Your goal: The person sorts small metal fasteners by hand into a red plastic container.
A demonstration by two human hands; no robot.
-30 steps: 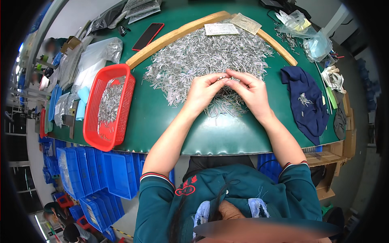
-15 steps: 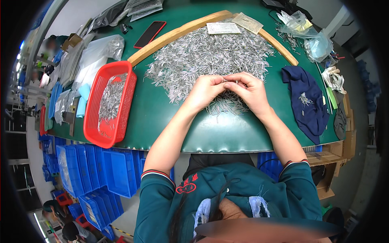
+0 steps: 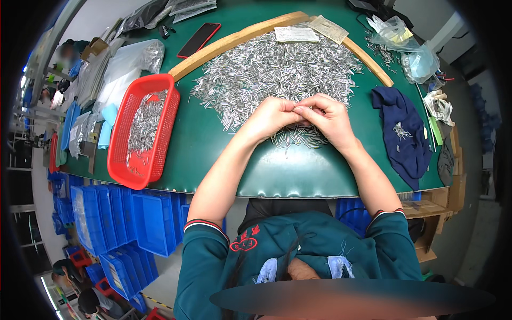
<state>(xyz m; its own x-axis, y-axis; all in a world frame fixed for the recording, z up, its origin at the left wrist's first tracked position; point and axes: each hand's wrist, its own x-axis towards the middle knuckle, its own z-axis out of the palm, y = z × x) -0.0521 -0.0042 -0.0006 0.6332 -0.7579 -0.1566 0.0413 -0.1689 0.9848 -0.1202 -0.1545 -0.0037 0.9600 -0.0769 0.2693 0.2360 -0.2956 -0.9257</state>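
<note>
A broad heap of small silvery metal pins lies on the green table mat. Over the near edge of this heap, my left hand and my right hand meet, thumbs and fingertips pinched together. Whatever is between the fingertips is too small and covered to make out. To the left, a red plastic basket holds more of the same pins. On the right, a few pins rest on a crumpled dark blue cloth.
Wooden strips border the heap's far side, with two paper slips lying there. A phone is beyond the left strip. Plastic bags sit at the far right. Blue bins stand below the table's left edge.
My hands stay in nearly the same place, with the fingertips drawn slightly closer together. The view has shifted a little; the basket and heap look otherwise the same.
</note>
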